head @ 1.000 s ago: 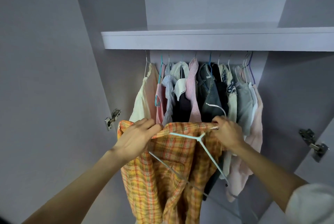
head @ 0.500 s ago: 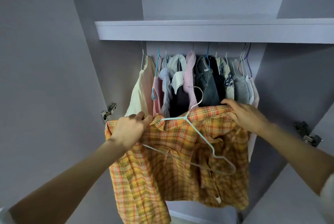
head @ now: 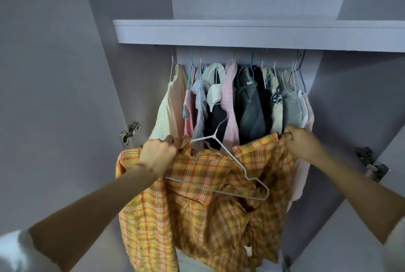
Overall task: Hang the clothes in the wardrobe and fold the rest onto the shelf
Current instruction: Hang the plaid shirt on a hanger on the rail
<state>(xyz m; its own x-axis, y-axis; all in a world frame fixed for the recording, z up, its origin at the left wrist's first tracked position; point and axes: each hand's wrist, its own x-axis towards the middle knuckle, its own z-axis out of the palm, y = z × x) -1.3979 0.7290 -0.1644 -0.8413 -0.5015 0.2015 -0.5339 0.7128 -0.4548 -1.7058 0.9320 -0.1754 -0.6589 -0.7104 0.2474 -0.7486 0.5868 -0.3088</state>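
Note:
An orange and yellow plaid shirt [head: 197,201] hangs spread out between my two hands in front of the wardrobe. My left hand [head: 158,154] grips its left shoulder near the collar. My right hand [head: 303,142] grips the right shoulder. A pale blue wire hanger [head: 221,162] lies across the front of the shirt, its hook pointing up toward the hanging clothes and its left end hidden by my left hand. A row of several hung garments [head: 238,105] fills the rail behind.
A white shelf [head: 258,33] runs across above the rail. Grey wardrobe doors stand open on both sides, with metal hinges at left [head: 130,132] and right [head: 372,165]. A pale pink garment [head: 303,162] hangs at the right end, behind my right forearm.
Both hands have spread apart, stretching the shirt's shoulders wide. The hanger's hook has swung up from pointing down, and now lies across the shirt's front.

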